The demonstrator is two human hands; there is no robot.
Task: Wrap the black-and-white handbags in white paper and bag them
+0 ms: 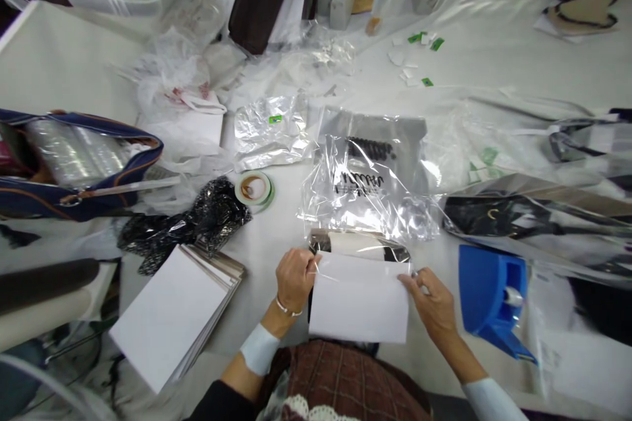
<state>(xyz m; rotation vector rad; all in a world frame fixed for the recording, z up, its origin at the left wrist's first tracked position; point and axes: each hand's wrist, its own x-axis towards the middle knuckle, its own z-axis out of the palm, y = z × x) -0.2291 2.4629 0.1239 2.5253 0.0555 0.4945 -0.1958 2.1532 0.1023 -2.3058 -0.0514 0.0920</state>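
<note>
In front of my body a white sheet of paper (pixel 359 306) lies over a dark and cream flat item (pixel 355 245), most of which it hides. My left hand (pixel 295 279) is closed at the sheet's upper left corner. At its upper right edge my right hand (pixel 434 299) pinches with thumb and fingers. Just beyond the item lies a clear plastic bag (pixel 365 171) with black lettering. Whether its near edge is also between my fingers I cannot make out.
A stack of white cards (pixel 170 316) and a tape roll (pixel 254 189) lie on the left, with crumpled black plastic (pixel 197 217) beside them. To the right stands a blue tape dispenser (pixel 486 289) near a plastic-wrapped black bag (pixel 494 214). A navy bag (pixel 113 197) sits far left.
</note>
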